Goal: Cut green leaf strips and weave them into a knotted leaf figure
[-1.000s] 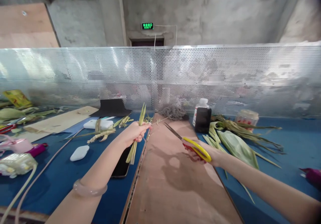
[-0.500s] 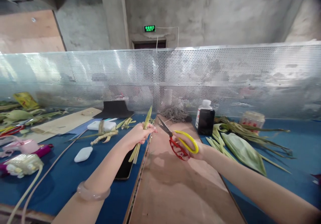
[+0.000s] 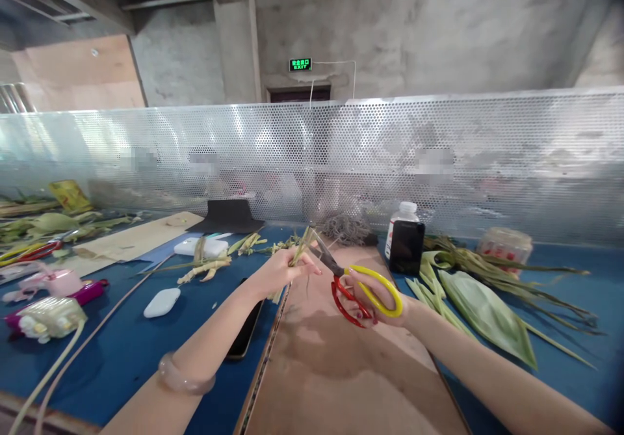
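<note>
My left hand is closed around a small bunch of green leaf strips, whose tips rise above the fingers and whose lower ends poke out beneath. In my right hand is a pair of scissors with one yellow and one red handle loop. The blades point up and left, right beside the tips of the strips. Whether they touch the strips I cannot tell. Both hands are above the wooden board. A dark phone lies partly hidden under my left forearm.
A black-fronted bottle, a wide green leaf, dried strands and a jar stand or lie to the right. Leftward are a white earphone case, a pink gadget and leaf scraps. A perforated metal screen rises behind.
The leaf strips have turned in my left hand and show less above it. The scissors have come closer to their tips. The whole view has shifted slightly.
</note>
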Demonstrator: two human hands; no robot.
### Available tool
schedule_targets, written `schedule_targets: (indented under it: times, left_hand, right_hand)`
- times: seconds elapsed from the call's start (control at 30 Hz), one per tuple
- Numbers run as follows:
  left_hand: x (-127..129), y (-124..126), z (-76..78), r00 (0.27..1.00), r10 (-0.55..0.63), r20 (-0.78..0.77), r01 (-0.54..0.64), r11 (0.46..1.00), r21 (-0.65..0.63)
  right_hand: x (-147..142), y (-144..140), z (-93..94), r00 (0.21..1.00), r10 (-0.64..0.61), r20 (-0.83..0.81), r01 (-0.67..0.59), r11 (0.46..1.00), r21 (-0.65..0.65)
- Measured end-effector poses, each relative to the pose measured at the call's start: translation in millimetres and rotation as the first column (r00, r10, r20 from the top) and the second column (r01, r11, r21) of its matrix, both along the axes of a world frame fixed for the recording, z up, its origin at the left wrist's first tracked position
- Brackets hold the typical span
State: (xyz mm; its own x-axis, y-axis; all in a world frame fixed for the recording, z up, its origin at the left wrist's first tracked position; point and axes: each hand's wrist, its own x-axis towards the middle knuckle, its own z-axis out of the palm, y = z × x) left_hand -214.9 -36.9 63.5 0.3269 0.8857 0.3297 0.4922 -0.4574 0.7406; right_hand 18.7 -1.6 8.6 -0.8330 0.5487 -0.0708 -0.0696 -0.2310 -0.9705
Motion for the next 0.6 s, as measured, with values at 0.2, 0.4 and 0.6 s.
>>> schedule_targets:
  times: [0.2,0.4,0.6]
  left_hand:
    - [-1.6,0.4,-0.4,0.995,-0.025,0.098,0.039,0.988,-0.15]
    - [0.0,5.3,-4.6,0.972,-0.163,0.168,0.193,0.964,-0.181]
    - [8.9,8.7,-5.8,0.965,-0.214,0.149,0.241,0.952,-0.188]
  right_hand:
    - [4.3,-1.0,-2.0,1.0,0.013,-0.026,-0.013,1.0,0.015]
    - [2.0,-2.8,-0.6,0.999,0.02,-0.046,-0.019,1.0,0.012]
    - [-0.3,-7.1,2.0,0.998,0.024,-0.059,-0.022,0.999,0.036]
